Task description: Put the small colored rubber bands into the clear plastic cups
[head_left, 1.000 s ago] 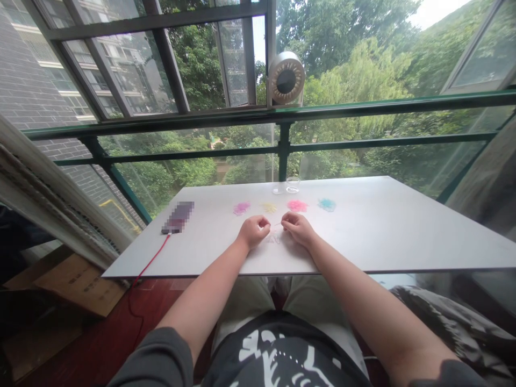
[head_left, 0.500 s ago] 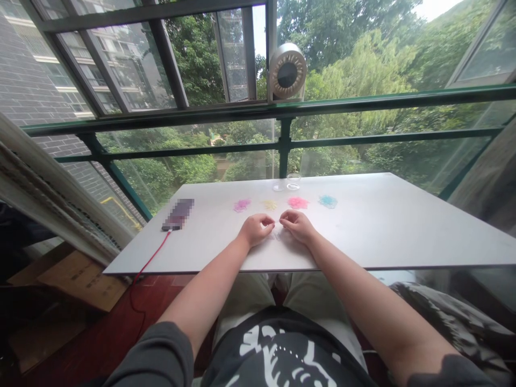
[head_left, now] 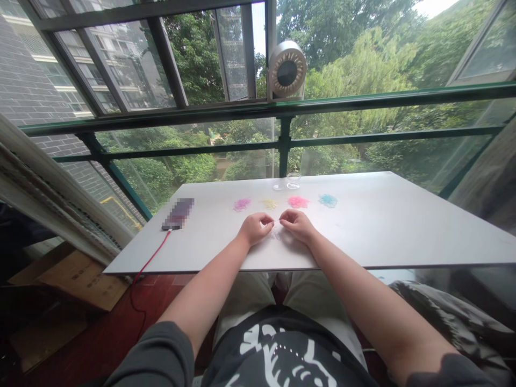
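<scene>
My left hand (head_left: 255, 228) and my right hand (head_left: 297, 224) are close together over the front half of the white table (head_left: 374, 226). Thumb and forefinger of each are pinched, with something tiny and pale between the fingertips, too small to make out. Under and between the hands lies a small, clear-to-greyish heap of thin bits (head_left: 276, 235). Beyond them four-coloured heaps form a row: a purple heap (head_left: 242, 205), a yellow heap (head_left: 270, 204), a pink heap (head_left: 298, 202) and a blue heap (head_left: 328, 200). Their pieces look thin and stringy.
A clear round container (head_left: 293, 181) and a flat clear disc (head_left: 278, 187) sit at the table's back edge. On the left lies a blurred-out phone (head_left: 178, 214) with a red cable (head_left: 155, 252) running off the edge. A white round fan (head_left: 287, 71) stands by the railing.
Both hands stay almost in place, still pinched. The fingertips shift only slightly, and the heaps look the same.
</scene>
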`<state>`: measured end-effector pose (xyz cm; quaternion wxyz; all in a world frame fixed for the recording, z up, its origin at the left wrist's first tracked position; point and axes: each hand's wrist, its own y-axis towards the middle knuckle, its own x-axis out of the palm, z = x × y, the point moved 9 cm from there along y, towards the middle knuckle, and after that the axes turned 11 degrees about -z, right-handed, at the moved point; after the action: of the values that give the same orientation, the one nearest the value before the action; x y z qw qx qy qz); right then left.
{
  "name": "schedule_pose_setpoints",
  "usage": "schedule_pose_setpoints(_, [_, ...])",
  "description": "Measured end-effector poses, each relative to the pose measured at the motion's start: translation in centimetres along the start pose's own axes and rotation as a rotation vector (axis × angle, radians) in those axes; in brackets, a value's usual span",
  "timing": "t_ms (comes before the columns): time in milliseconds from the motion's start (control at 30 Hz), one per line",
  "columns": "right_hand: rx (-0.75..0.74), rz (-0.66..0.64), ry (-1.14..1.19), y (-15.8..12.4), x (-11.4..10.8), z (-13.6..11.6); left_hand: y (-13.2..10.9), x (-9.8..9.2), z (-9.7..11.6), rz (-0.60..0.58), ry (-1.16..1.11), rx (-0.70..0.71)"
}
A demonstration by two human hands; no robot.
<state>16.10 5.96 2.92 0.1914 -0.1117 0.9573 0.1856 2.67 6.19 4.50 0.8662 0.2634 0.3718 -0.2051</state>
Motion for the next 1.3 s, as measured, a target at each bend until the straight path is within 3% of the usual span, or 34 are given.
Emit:
schedule_pose_setpoints(267, [0.065, 0.097, -0.144, -0.1, -0.8, 0.4, 0.0, -0.3, -0.3, 0.037, 0.005, 0.006])
schedule_pose_setpoints(467, [0.275, 0.397, -0.361, -0.5, -6.5, 3.0, 0.0, -0.3, -1.0, 0.043, -0.022, -0.026])
schedule_pose_setpoints(600, [0.405, 0.453, -0.457, 0.0, -8.8, 4.4, -0.1, -0.1, -1.2, 0.031, -0.045, -0.042])
schedule_pose_setpoints(967, [0.539, 0.408, -0.558, 0.9, -8.9, 5.6, 0.0, -0.2, -1.1, 0.026, -0.042, -0.055])
schedule_pose_setpoints(1167, [0.520, 0.423, -0.549, 0.6, -9.1, 5.5, -0.1, -0.3, -1.1, 0.038, -0.034, -0.066])
schedule_pose_setpoints(1300, [0.457, 0.465, -0.530, 0.0, -9.5, 4.8, -0.1, -1.0, -2.1, 0.085, 0.002, -0.172])
